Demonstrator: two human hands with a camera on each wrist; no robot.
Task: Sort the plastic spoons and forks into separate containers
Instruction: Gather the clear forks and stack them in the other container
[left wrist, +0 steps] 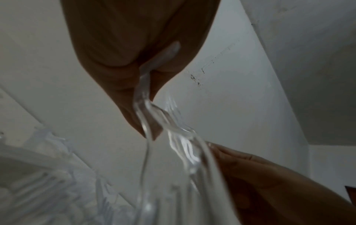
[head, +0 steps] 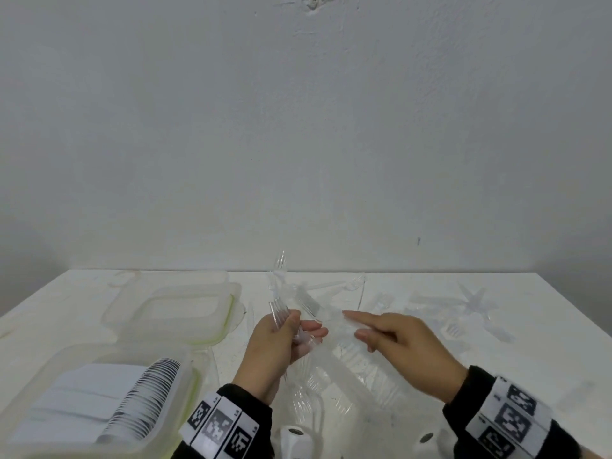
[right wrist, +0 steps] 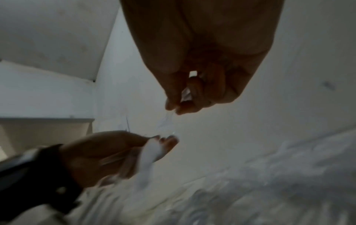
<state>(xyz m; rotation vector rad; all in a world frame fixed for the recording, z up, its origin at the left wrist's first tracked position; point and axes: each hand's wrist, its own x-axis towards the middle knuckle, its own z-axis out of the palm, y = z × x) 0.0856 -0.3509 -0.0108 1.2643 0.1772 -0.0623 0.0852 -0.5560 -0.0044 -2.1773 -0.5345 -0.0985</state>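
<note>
White table fills the lower part of the head view, under a bare wall. At its left stand two translucent containers: the near container holds a packed row of white spoons, and the far container sits just behind it. Clear plastic forks lie heaped between the wrists, with more cutlery scattered loosely to the right. Above the heap, the left hand curls its fingers and thumb round a small bunch of forks, tines pointing up and away. The right hand pinches one clear fork between thumb and forefinger, close beside the left hand's bunch.

These forks look very light, thin and glossy, so likely slippery, and the tines probably snap or snag on neighbours. Taking each by the flat handle, away from the tines, seems safest; their transparency makes single pieces hard to pick out.
</note>
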